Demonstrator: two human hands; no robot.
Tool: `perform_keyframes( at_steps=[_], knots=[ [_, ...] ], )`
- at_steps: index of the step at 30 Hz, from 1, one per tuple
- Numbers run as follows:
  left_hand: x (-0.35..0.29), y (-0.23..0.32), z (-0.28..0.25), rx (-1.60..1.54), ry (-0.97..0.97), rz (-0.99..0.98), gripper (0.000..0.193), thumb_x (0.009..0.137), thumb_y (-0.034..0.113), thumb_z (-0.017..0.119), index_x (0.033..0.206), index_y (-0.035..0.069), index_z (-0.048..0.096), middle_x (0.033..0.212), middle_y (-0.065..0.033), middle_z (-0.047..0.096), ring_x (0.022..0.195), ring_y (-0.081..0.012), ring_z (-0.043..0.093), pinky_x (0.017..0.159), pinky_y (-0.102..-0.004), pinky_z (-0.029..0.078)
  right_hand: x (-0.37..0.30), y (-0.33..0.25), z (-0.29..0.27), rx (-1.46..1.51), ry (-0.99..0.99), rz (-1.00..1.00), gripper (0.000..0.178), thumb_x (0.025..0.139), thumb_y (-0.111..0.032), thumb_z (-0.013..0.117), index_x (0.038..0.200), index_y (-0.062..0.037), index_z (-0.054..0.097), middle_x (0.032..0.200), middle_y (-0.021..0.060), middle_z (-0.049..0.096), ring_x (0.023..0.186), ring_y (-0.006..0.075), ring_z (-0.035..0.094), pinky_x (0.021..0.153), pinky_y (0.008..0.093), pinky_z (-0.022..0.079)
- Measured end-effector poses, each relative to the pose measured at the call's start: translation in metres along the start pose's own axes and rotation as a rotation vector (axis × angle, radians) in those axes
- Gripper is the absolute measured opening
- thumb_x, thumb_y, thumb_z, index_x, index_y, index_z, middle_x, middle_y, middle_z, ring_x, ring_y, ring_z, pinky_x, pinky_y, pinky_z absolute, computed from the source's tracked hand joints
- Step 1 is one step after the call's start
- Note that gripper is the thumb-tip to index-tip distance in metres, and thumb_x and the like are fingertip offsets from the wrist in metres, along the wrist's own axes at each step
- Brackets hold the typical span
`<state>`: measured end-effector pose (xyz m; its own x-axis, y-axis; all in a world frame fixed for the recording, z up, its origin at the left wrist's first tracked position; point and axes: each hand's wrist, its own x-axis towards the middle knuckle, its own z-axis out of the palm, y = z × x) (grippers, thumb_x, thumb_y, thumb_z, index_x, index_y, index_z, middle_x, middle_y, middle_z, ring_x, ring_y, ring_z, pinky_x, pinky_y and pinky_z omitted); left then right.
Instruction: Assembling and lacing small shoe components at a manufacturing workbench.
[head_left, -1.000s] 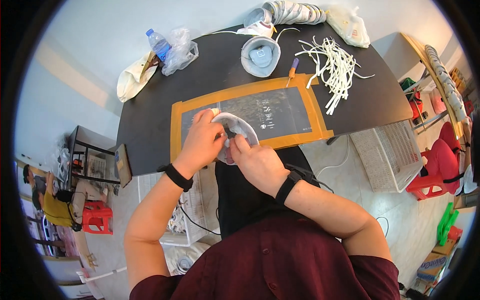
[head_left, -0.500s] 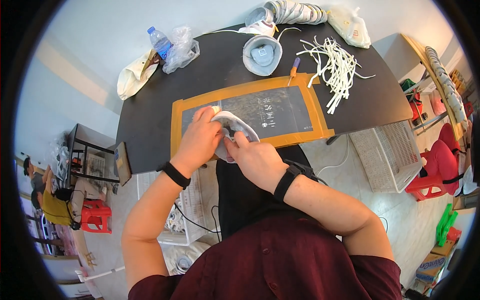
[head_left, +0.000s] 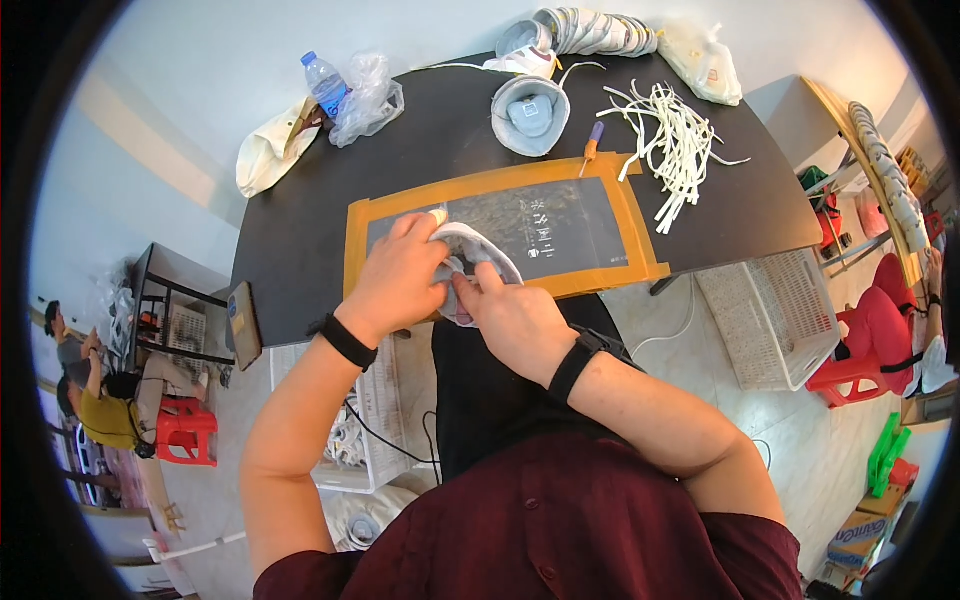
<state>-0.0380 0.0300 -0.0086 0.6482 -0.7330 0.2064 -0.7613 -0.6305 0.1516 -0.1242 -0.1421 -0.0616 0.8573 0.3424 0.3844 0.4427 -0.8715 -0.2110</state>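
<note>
Two bare hands work on one grey-lined shoe upper (head_left: pixel 487 252), held at the near edge of the tabletop (head_left: pixel 300 225), just over the near border of the taped mat (head_left: pixel 638 235).

Left hand (head_left: pixel 398 268): fingers clamped on the upper's left rim, thumb bent in toward the mouth. Right hand (head_left: pixel 518 325): index finger and thumb reach into the mouth from the right. I cannot tell from my head view whether those tips are pinched on anything; the hands and rim screen them.

I judge the step in hand to be finger work inside the mouth. For good results:

1. Hold the left grip firm, as the steadying side, so the rim does not twist.
2. Work the right fingertips in small strokes along the lining; a hard pull could crease it.
3. Tilt the mouth toward the camera, so I can check the contact point.
4. Leave the loose laces (head_left: pixel 675 155), toward the tabletop's right edge, and the purple-and-orange-handled tool (head_left: pixel 594 145), at the mat's far border, clear of both forearms.
</note>
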Motion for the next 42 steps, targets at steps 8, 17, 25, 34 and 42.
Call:
perform_keyframes(
  at_steps=[8, 17, 25, 34, 42],
  knots=[
    [0.004, 0.003, 0.013, 0.148, -0.035, 0.016, 0.014, 0.07, 0.006, 0.069, 0.082, 0.0, 0.064, 0.13, -0.0151, 0.054, 0.123, -0.0345, 0.048, 0.095, -0.0447, 0.046, 0.001, 0.0, -0.001, 0.077, -0.095, 0.046, 0.04, 0.09, -0.011, 0.053, 0.13, -0.0075, 0.054, 0.101, 0.0121, 0.054, 0.068, 0.026, 0.068, 0.059, 0.0373, 0.055],
    [0.002, 0.003, 0.001, -0.055, 0.035, 0.008, 0.01, 0.073, 0.004, 0.064, 0.082, 0.001, 0.062, 0.129, -0.013, 0.055, 0.119, -0.0338, 0.051, 0.09, -0.0427, 0.05, 0.002, 0.002, -0.004, 0.071, -0.053, 0.032, 0.027, 0.086, -0.012, 0.058, 0.111, -0.0022, 0.059, 0.096, 0.0129, 0.055, 0.065, 0.0263, 0.067, 0.056, 0.037, 0.054],
    [0.009, 0.004, 0.005, 0.123, -0.037, 0.041, 0.009, 0.074, 0.005, 0.066, 0.083, 0.003, 0.064, 0.13, -0.0138, 0.055, 0.119, -0.0313, 0.051, 0.088, -0.0406, 0.052, 0.004, 0.002, -0.005, 0.169, -0.128, 0.081, 0.042, 0.091, -0.013, 0.052, 0.133, -0.0081, 0.053, 0.103, 0.0122, 0.054, 0.073, 0.0268, 0.069, 0.062, 0.0389, 0.055],
    [0.011, 0.01, 0.003, 0.147, 0.065, 0.151, 0.006, 0.074, 0.002, 0.063, 0.08, -0.001, 0.062, 0.125, -0.0152, 0.056, 0.124, -0.0344, 0.049, 0.09, -0.0406, 0.051, 0.007, 0.007, -0.004, 0.185, -0.084, 0.091, 0.032, 0.089, -0.017, 0.058, 0.116, -0.0003, 0.058, 0.099, 0.0167, 0.057, 0.067, 0.0295, 0.068, 0.059, 0.0394, 0.056],
    [0.017, 0.001, -0.003, 0.178, -0.037, 0.154, 0.01, 0.074, 0.007, 0.063, 0.083, 0.003, 0.064, 0.124, -0.0117, 0.056, 0.121, -0.031, 0.051, 0.09, -0.0451, 0.049, 0.014, 0.013, -0.004, 0.276, -0.111, 0.067, 0.024, 0.088, -0.018, 0.058, 0.107, -0.0034, 0.062, 0.099, 0.016, 0.055, 0.074, 0.0318, 0.068, 0.065, 0.0425, 0.055]
  ],
)
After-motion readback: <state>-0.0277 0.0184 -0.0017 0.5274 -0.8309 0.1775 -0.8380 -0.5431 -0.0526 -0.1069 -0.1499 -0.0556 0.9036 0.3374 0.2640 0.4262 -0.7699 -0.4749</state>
